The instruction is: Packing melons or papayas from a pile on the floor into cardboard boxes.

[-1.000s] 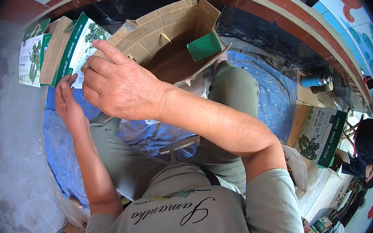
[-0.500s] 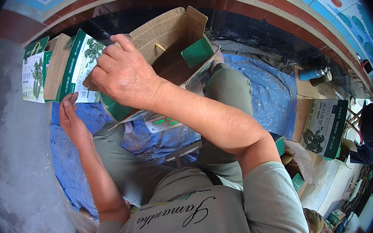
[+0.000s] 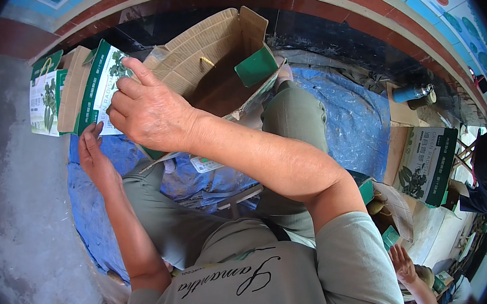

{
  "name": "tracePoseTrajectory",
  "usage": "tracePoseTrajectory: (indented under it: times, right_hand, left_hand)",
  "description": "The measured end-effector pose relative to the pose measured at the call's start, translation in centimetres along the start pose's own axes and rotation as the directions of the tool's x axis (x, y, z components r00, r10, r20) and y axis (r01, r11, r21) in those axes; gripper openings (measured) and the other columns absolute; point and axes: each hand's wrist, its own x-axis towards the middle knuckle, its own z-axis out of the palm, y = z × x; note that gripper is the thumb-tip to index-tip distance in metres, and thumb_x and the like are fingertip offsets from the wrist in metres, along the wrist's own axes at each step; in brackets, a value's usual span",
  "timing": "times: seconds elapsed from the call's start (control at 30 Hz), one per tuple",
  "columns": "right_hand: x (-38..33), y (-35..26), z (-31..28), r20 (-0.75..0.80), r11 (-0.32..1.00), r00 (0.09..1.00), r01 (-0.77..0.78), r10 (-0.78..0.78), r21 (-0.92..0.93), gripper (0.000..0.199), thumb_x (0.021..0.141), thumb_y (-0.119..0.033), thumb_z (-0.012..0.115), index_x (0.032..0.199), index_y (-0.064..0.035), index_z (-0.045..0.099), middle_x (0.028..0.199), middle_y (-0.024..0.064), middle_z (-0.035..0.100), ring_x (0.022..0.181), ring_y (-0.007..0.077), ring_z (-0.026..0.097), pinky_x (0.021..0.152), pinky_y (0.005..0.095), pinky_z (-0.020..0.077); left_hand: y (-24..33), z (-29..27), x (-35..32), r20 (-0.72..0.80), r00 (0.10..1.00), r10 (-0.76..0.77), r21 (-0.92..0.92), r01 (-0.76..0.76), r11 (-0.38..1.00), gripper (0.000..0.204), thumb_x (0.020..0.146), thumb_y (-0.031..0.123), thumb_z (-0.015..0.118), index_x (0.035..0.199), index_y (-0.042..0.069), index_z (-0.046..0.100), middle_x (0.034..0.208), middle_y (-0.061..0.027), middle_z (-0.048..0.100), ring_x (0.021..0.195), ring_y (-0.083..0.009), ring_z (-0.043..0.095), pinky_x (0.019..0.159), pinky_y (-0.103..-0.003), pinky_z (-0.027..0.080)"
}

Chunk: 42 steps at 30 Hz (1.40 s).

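A green and white printed carton (image 3: 95, 86) stands at the left, a picture of leaves on its side. My left hand (image 3: 97, 157) is at its lower edge, fingertips closed on the cardboard there. My right hand (image 3: 155, 113) reaches across in front of the printed side, its fingers curled in and the index finger raised. Whatever the right fingers hold is hidden behind the hand. Just beyond my right forearm, a large open carton (image 3: 198, 43) tilts between my legs, showing its brown inside and a green flap (image 3: 255, 67).
Blue sheeting (image 3: 350, 122) covers the floor under my legs. A scale with a green display (image 3: 203, 164) is partly hidden by my forearm. Another printed carton (image 3: 426, 165) and a blue bottle (image 3: 413, 92) are at the right. A person's raised hand (image 3: 402, 264) shows at the lower right.
My right hand has shifted slightly left and down, covering more of the scale. My left hand stays at the carton's lower edge. The person at the lower right has raised a hand.
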Motion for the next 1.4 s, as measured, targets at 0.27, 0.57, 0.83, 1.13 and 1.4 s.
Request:
tracePoseTrajectory:
  times: [0.27, 0.57, 0.83, 1.13, 1.4]
  right_hand:
    - [0.0, 0.2, -0.1, -0.019, 1.000, 1.000, 0.001, 0.000, 0.001, 0.009, 0.066, -0.015, 0.055, 0.065, -0.0063, 0.055, 0.069, 0.0043, 0.046, 0.079, 0.0219, 0.050, 0.101, 0.0521, 0.0285]
    - [0.1, 0.2, -1.1, -0.121, 0.999, 0.993, 0.002, 0.004, 0.044, 0.009, 0.064, -0.016, 0.055, 0.065, -0.0070, 0.054, 0.069, 0.0047, 0.045, 0.079, 0.0227, 0.051, 0.099, 0.0529, 0.0301]
    - [1.8, 2.9, -7.1, -0.316, 0.993, 0.943, -0.119, 0.108, -0.014, 0.019, 0.062, -0.019, 0.068, 0.066, -0.0081, 0.053, 0.072, 0.0052, 0.049, 0.079, 0.0239, 0.052, 0.093, 0.0522, 0.0345]
    - [-10.4, 7.6, -16.8, -0.150, 0.791, 0.916, -0.399, 0.373, -0.464, 0.020, 0.067, -0.015, 0.071, 0.081, -0.0092, 0.058, 0.087, 0.0026, 0.059, 0.090, 0.0213, 0.056, 0.096, 0.0508, 0.0330]
    - [-17.4, 6.0, -22.5, -0.051, 0.662, 0.857, -0.433, 0.513, -0.612, 0.019, 0.068, -0.015, 0.070, 0.081, -0.0094, 0.057, 0.088, 0.0027, 0.058, 0.093, 0.0204, 0.055, 0.099, 0.0498, 0.0321]
  left_hand:
    - [0.0, 0.2, 0.1, 0.008, 1.000, 0.009, 0.002, -0.009, 1.000, 0.038, 0.098, 0.030, 0.036, 0.111, 0.000, 0.055, 0.108, -0.0123, 0.062, 0.104, -0.0187, 0.055, 0.091, -0.034, 0.037]
    - [0.0, 0.3, 0.0, 0.022, 1.000, 0.016, 0.007, -0.017, 1.000, 0.038, 0.098, 0.029, 0.036, 0.112, -0.001, 0.054, 0.108, -0.0130, 0.062, 0.103, -0.0197, 0.056, 0.089, -0.033, 0.038]
    - [-0.8, 0.9, 0.5, 0.066, 0.998, 0.021, 0.006, -0.022, 1.000, 0.038, 0.098, 0.030, 0.035, 0.114, 0.000, 0.053, 0.109, -0.0117, 0.061, 0.104, -0.0193, 0.055, 0.091, -0.034, 0.037]
    - [-1.7, 1.0, 1.3, 0.122, 0.989, 0.083, 0.039, -0.088, 0.995, 0.040, 0.097, 0.032, 0.036, 0.114, 0.000, 0.053, 0.110, -0.0115, 0.060, 0.105, -0.0194, 0.054, 0.092, -0.034, 0.037]
    - [-2.7, 2.5, 1.7, 0.160, 0.985, 0.059, 0.045, -0.067, 0.997, 0.040, 0.097, 0.030, 0.036, 0.114, -0.001, 0.053, 0.112, -0.0150, 0.059, 0.106, -0.0211, 0.054, 0.094, -0.035, 0.037]
